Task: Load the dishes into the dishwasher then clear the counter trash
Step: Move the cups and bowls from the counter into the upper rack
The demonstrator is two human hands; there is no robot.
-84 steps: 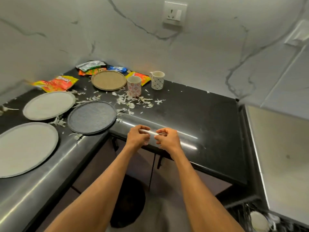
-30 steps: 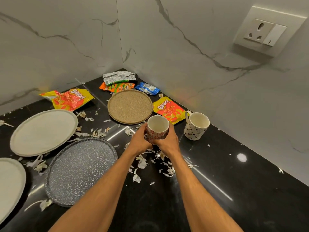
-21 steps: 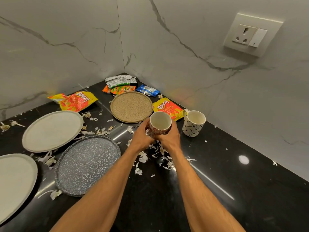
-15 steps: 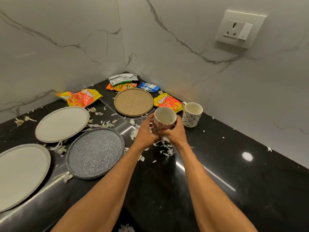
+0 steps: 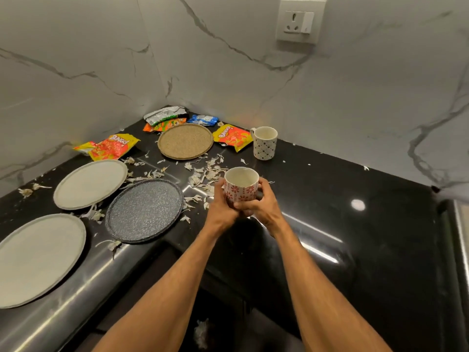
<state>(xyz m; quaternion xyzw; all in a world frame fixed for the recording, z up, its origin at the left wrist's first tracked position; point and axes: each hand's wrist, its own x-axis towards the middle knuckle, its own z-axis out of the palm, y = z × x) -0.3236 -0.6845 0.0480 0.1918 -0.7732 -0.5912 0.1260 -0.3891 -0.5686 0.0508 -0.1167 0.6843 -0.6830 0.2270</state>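
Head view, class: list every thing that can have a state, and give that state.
Red-flowered cup, upright, looks empty, held in both hands.
Left hand, grips the cup.
Right hand, grips the cup.
Dotted mug, upright on the counter.
Brown plate, flat, bare.
Speckled plate, flat, bare.
Far pale plate, flat, bare.
Near pale plate, flat, bare.
Wall socket, nothing plugged in.

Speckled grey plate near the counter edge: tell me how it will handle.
The speckled grey plate looks rigid, likely ceramic, so breakable if dropped. It lies flat with a low rim, so fingers probably need to hook its edge. On the glossy black counter it would likely slide, not tip.
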